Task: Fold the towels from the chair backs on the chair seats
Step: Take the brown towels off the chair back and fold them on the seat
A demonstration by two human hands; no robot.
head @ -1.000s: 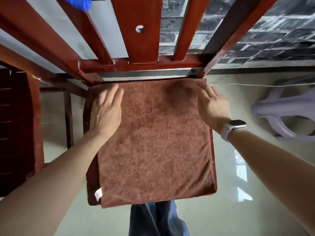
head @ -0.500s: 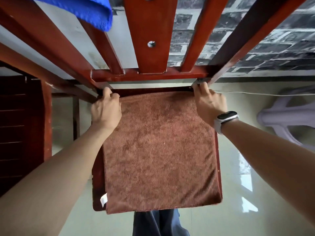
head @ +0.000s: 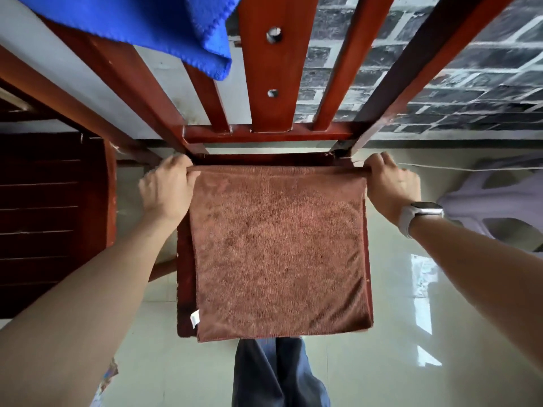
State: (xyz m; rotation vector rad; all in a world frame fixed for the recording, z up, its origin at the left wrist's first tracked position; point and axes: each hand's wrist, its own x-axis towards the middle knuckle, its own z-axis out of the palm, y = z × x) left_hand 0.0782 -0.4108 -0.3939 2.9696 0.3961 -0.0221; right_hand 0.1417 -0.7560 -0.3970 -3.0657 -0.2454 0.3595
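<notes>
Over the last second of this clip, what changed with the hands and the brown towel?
Both hands went from lying flat on the brown towel to gripping its far corners, left hand and right hand, and began drawing that edge toward the person, baring a strip of the chair seat. The near edge stayed put; the blue towel still hangs on the chair back.
</notes>
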